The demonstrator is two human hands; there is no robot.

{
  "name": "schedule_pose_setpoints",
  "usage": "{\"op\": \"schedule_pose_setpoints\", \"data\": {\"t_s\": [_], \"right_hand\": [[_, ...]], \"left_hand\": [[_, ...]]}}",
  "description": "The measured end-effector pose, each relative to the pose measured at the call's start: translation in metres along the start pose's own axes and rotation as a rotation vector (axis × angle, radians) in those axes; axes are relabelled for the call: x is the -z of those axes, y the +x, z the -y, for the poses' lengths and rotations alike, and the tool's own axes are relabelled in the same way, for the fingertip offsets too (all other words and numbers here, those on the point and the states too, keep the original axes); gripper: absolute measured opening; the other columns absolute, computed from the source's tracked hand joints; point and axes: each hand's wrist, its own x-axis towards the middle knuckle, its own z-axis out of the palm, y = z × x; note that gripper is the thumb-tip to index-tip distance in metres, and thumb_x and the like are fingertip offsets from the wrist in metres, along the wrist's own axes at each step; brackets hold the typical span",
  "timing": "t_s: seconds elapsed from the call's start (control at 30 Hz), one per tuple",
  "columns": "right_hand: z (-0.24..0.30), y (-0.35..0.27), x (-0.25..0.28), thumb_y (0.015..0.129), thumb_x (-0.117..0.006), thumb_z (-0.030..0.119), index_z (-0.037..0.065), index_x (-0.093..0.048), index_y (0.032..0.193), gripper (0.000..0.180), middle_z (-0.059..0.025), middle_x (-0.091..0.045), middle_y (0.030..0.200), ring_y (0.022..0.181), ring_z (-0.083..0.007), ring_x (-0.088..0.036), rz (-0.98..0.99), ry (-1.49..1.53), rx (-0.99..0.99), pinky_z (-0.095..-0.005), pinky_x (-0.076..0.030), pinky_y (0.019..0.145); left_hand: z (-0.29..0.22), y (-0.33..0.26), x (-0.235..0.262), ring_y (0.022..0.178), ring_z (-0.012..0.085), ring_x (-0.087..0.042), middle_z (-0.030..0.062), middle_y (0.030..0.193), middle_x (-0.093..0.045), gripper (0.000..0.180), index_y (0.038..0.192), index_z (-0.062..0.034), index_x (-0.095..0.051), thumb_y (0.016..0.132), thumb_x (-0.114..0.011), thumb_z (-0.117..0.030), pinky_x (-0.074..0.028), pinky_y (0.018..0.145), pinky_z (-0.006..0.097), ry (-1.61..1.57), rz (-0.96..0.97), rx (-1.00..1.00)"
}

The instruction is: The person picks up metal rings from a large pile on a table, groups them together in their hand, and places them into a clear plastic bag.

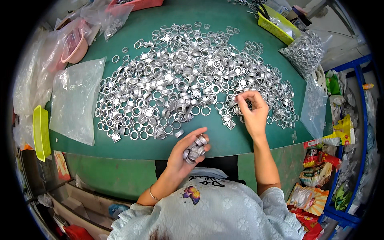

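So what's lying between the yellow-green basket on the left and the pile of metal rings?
A clear plastic sheet or bag lies flat between the yellow-green basket and the pile of metal rings; the head view shows it.

Bare lanes edge a wide heap of rings [188,66].
A strip of green table [226,142] lies between the left hand [181,155] and the right hand [257,114], notching into the heap; more bare surface lies beyond it. A flat clear bag [76,104] covers the left side; a bulging ring-filled bag [305,52] and yellow basket [285,37] obstruct the far right.
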Motion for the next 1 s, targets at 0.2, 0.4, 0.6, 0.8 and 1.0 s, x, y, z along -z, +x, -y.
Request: {"op": "schedule_pose_setpoints", "data": {"t_s": [0.2, 0.4, 0.6, 0.8, 1.0], "right_hand": [[0.015, 0.003, 0.008, 0.09, -0.048, 0.009, 0.001, -0.055, 0.094, 0.012, -0.0055, -0.054, 0.079, 0.068, -0.014, -0.052, 0.067, 0.808, -0.416, -0.0243, -0.045, 0.064], [0.013, -0.006, 0.011, 0.091, -0.048, 0.011, 0.003, -0.054, 0.091, 0.01, -0.0011, -0.046, 0.073, 0.058, -0.0107, -0.043, 0.206, 1.12, -0.624, -0.0204, -0.037, 0.049], [0.024, -0.004, -0.032, 0.074, -0.068, 0.017, 0.005, -0.061, 0.098, 0.027, -0.0063, -0.047, 0.066, 0.051, -0.0162, -0.048, 0.154, -0.537, 0.091, -0.0302, -0.039, 0.048], [0.016, 0.003, -0.046, 0.075, -0.059, 0.007, 0.001, -0.057, 0.079, 0.008, -0.0141, -0.049, 0.08, 0.068, -0.0309, -0.056, 0.086, -0.985, 0.217, -0.0432, -0.045, 0.052], [0.018, 0.011, -0.029, 0.075, -0.057, 0.002, 0.002, -0.062, 0.087, 0.014, -0.0126, -0.051, 0.083, 0.078, -0.0296, -0.054, 0.223, -0.732, 0.288, -0.0394, -0.041, 0.068]], "left_hand": [[-0.002, 0.0, 0.002, 0.08, 0.0199, -0.052, 0.0117, 0.096, -0.053, 0.039, 0.119, 0.0033, -0.047, 0.089, -0.048, -0.02, -0.04, 0.047, 0.022, 0.021, 0.007, 0.019], [-0.006, -0.014, 0.002, 0.079, 0.0203, -0.052, 0.0123, 0.097, -0.053, 0.038, 0.12, 0.0038, -0.046, 0.089, -0.048, -0.019, -0.039, 0.045, 0.023, 0.094, -0.016, 0.015], [-0.017, -0.034, 0.007, 0.078, 0.0218, -0.054, 0.0151, 0.097, -0.054, 0.04, 0.122, 0.0052, -0.041, 0.089, -0.048, -0.017, -0.039, 0.044, 0.023, 0.109, -0.096, -0.021], [-0.031, -0.056, 0.003, 0.076, 0.0216, -0.055, 0.0156, 0.096, -0.055, 0.041, 0.121, 0.0052, -0.042, 0.088, -0.049, -0.017, -0.039, 0.042, 0.022, 0.178, -0.169, -0.043], [-0.042, -0.056, 0.017, 0.075, 0.0199, -0.055, 0.0146, 0.095, -0.055, 0.04, 0.118, 0.0073, -0.044, 0.089, -0.045, -0.02, -0.04, 0.043, 0.022, 0.213, -0.232, -0.107]]}}
